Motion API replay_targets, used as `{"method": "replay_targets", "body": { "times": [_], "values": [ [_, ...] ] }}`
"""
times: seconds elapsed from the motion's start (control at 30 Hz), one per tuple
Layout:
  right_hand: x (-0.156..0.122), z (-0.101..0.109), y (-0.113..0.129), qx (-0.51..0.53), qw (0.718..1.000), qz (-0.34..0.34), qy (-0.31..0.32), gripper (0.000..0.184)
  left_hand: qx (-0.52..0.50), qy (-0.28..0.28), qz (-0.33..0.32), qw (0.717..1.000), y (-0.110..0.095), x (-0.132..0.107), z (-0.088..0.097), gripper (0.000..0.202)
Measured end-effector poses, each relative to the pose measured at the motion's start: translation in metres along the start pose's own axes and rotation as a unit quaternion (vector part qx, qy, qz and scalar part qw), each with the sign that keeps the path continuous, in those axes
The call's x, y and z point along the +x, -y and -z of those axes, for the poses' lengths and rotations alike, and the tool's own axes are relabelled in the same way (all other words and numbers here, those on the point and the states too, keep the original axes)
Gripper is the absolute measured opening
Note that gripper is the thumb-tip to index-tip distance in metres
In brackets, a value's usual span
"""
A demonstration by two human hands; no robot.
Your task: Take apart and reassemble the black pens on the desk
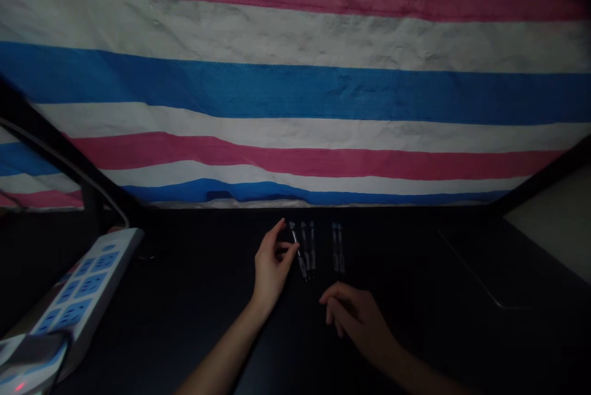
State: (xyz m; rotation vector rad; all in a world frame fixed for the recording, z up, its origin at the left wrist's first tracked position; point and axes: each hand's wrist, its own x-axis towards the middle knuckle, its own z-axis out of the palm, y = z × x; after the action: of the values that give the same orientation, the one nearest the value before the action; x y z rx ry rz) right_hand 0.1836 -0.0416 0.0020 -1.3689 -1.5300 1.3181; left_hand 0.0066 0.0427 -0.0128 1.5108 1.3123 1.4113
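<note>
My left hand [271, 264] is at the left of a row of clear-barrelled pens on the dark table. Its index finger points up and its thumb tip meets the side of the leftmost pen [298, 250], which lies slanted. Thumb and index are apart, not wrapped round the pen. Beside it lie two more pens, a middle one [305, 246] and a straighter one [313, 246]. A little to the right, a pair of pens [338, 247] rests side by side. Just below that pair hovers my right hand [357, 318], fingers loosely bent and apart, with nothing visible in it.
A white power strip [104, 272] with blue socket faces stands at the left, with a dark plug [37, 349] in its near end. A dark flat slab [498, 266] lies on the right. Behind the table [184, 321] hangs a striped sheet [295, 90]. The light is dim.
</note>
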Motion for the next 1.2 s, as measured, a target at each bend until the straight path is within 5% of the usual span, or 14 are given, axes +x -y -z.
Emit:
{"method": "replay_targets", "body": {
  "times": [0.1,0.27,0.4,0.6,0.7,0.97,1.2],
  "values": [
    [0.001,-0.001,-0.003,-0.001,1.000,0.010,-0.005,0.019,0.038,0.034,-0.058,0.997,0.000,-0.001,0.000,0.051],
    [-0.001,0.001,-0.004,-0.077,0.996,0.053,-0.013,0.021,0.139,0.217,-0.137,0.957,-0.007,-0.004,0.005,0.066],
    [-0.001,0.009,-0.003,-0.266,0.944,0.185,-0.062,0.023,0.165,0.289,-0.153,0.930,-0.008,-0.005,0.009,0.068],
    [0.009,0.026,-0.009,-0.518,0.808,0.267,-0.093,0.046,0.186,0.302,-0.181,0.917,-0.004,-0.003,0.009,0.044],
    [0.013,0.031,-0.014,-0.575,0.766,0.278,-0.067,0.054,0.199,0.298,-0.202,0.911,-0.004,-0.005,0.007,0.039],
    [0.022,0.031,-0.022,-0.568,0.716,0.394,-0.094,0.025,0.222,0.284,-0.236,0.902,-0.005,-0.007,0.003,0.037],
    [0.023,0.030,-0.012,-0.559,0.703,0.429,-0.096,0.020,0.229,0.282,-0.249,0.898,-0.002,-0.006,0.001,0.036]
  ]
}}
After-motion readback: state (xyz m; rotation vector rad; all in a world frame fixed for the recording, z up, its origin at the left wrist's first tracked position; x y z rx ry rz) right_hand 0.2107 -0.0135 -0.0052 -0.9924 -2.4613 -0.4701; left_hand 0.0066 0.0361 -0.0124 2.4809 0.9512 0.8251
